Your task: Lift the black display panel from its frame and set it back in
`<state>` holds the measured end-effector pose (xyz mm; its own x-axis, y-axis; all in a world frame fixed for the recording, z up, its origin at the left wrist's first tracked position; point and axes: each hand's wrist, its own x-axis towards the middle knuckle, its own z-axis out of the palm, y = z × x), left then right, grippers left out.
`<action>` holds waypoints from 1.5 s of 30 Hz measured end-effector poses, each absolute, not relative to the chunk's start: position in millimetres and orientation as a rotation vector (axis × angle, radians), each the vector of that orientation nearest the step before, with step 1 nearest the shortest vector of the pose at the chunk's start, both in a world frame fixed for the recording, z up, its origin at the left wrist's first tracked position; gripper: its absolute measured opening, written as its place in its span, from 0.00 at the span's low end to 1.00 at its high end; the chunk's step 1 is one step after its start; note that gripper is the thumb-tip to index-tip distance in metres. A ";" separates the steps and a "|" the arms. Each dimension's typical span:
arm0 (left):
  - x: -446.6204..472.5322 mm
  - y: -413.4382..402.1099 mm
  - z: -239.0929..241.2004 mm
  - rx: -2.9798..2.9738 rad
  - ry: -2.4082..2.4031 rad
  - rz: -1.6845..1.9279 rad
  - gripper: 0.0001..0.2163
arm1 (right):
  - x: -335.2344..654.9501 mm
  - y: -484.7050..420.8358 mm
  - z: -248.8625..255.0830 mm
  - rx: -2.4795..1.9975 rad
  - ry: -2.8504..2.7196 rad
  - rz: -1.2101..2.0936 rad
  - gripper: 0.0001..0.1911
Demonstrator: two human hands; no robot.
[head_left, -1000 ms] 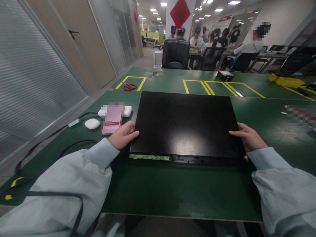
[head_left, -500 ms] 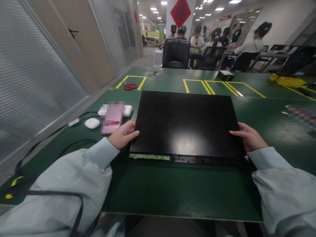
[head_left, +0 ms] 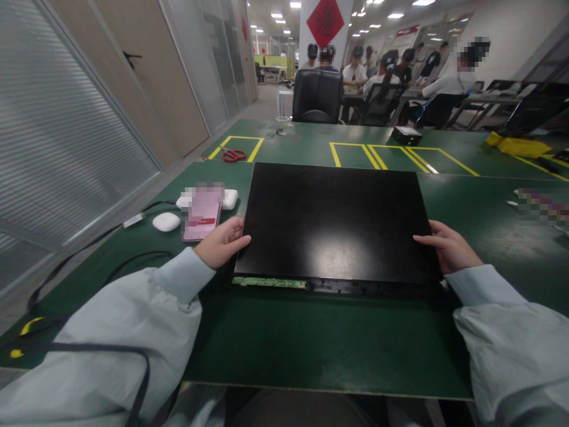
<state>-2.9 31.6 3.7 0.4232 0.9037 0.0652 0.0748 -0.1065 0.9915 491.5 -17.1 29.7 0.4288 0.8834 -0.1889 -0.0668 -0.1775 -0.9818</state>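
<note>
A wide black display panel (head_left: 333,219) is held by its two short sides above the green table (head_left: 329,344). Along its near edge runs a green circuit board strip (head_left: 269,283), with a dark strip continuing to the right. My left hand (head_left: 224,241) grips the left edge, thumb on the front face and the other fingers curled at the side. On the right edge, my right hand (head_left: 451,246) holds in the same way, its thumb on the face and its fingers partly hidden behind. Light reflects off the panel's lower middle.
Left of the panel lie a pink-screened phone (head_left: 203,216) and a white rounded case (head_left: 166,222). Red-handled scissors (head_left: 233,155) rest farther back. A black box (head_left: 406,136) and yellow cloth-like item (head_left: 518,144) are at the back right. A black cable (head_left: 102,347) crosses my left sleeve.
</note>
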 end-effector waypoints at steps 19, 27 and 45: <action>-3.1 32.2 2.9 1.565 0.913 0.896 0.18 | 495.8 -15.3 27.1 -1.516 -0.776 1.030 0.24; -3.2 31.9 2.5 1.541 0.913 0.895 0.18 | 490.9 -16.1 30.1 -1.497 -0.752 1.009 0.23; -1.6 31.1 4.2 1.572 0.923 0.892 0.19 | 493.0 -15.7 28.9 -1.511 -0.756 1.038 0.25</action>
<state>-1.6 31.1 4.2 0.4230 0.9023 0.0833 0.1142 -0.1443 0.9829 493.0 -15.7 28.9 0.4128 0.8865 -0.2090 -0.0722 -0.1969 -0.9778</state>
